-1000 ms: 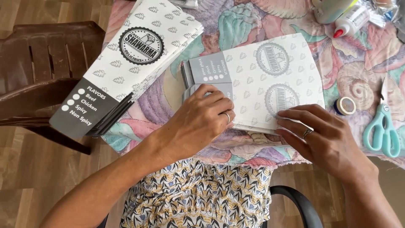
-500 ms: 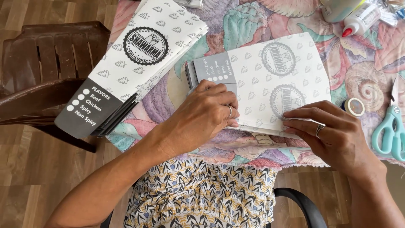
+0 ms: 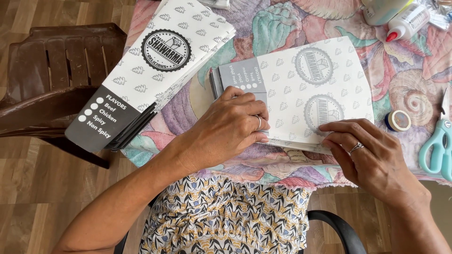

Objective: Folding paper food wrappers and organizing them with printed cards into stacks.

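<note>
Left hand and right hand press flat on a printed paper sheet; a stack of sheets lies alongside on the patterned tablecloth.

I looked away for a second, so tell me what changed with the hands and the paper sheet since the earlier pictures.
Little changed. The right hand has spread its fingers flatter along the near edge of the printed paper sheet; the left hand still presses down its grey end. Nothing was picked up or let go. The stack of sheets, tape roll, scissors and glue bottle stayed put.

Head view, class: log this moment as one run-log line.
left hand: pressing white-and-grey printed paper sheet | right hand: fingers on sheet's near edge | surface: floral-clothed table
</note>
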